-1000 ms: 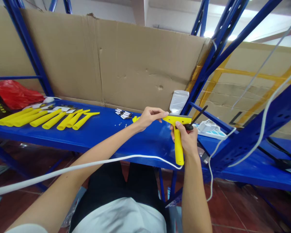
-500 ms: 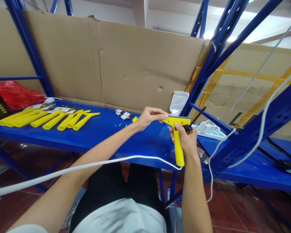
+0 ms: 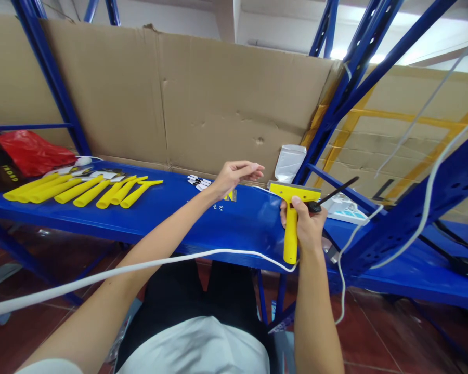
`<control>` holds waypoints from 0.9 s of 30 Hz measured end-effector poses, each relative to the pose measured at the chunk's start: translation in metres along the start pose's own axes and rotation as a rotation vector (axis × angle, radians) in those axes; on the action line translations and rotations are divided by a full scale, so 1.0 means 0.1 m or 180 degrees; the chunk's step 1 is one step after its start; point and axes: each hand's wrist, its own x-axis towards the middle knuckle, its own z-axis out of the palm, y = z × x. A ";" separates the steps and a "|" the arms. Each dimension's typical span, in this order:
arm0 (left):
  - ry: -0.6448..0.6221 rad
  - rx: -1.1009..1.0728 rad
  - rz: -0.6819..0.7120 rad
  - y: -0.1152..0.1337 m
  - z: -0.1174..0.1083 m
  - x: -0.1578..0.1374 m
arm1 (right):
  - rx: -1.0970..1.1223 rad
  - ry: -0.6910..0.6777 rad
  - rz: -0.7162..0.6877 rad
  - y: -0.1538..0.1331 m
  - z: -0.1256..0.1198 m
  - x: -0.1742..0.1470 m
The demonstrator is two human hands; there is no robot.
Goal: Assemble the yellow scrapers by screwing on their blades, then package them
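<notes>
My right hand (image 3: 306, 221) is wrapped round the handle of a yellow scraper (image 3: 291, 234), its head up and a grey blade edge along the top. The same hand also holds a dark screwdriver (image 3: 337, 189), its shaft pointing up to the right. To the left, my left hand (image 3: 237, 175) hovers above the blue shelf (image 3: 242, 223), apart from the scraper. Its fingers are loosely stretched out and nothing shows in them. Beneath it lie small white-and-black pieces (image 3: 198, 182), tiny screw-like bits (image 3: 218, 207) and a yellow piece (image 3: 231, 196), partly covered by the hand.
Several yellow scrapers (image 3: 89, 192) lie in a row at the left, near a red plastic bag (image 3: 35, 153). A silvery pouch (image 3: 289, 163) leans at the back. A power strip (image 3: 347, 210) sits at right. A white cable (image 3: 140, 265) crosses in front.
My left hand has let go of the scraper's head and moved up and slightly left. The scraper has shifted slightly right, and the screwdriver shaft has swung lower to the right.
</notes>
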 end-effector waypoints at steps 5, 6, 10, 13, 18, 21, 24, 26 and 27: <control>0.0416 0.1676 0.0219 -0.04 -0.66 0.05 | 0.0206 0.0250 -0.0246 -0.02 0.02 0.00; 0.0356 0.2096 0.0123 -0.05 -0.78 0.03 | 0.0231 0.0266 -0.0274 -0.02 0.02 0.00; 0.0185 0.3219 -0.0222 -0.11 -1.12 -0.05 | 0.0256 0.0291 -0.0314 -0.05 0.05 -0.01; 0.0071 0.3433 -0.0330 -0.15 -1.19 -0.07 | 0.0269 0.0328 -0.0302 -0.06 0.06 0.00; -0.0209 0.3411 -0.0464 -0.16 -1.19 -0.06 | 0.0160 0.0349 -0.0195 -0.08 0.06 -0.01; -0.0515 0.3295 -0.0657 -0.16 -1.17 -0.07 | 0.0012 0.0334 -0.0096 -0.08 0.04 -0.02; -0.0859 0.3135 -0.0908 -0.17 -1.14 -0.09 | -0.0111 0.0267 -0.0042 -0.06 0.02 -0.02; -0.1197 0.2924 -0.1174 -0.16 -1.12 -0.11 | -0.0138 0.0204 -0.0004 -0.04 0.01 0.00; -0.1384 0.2787 -0.1320 -0.16 -1.11 -0.12 | -0.0150 0.0168 0.0030 -0.03 0.01 0.00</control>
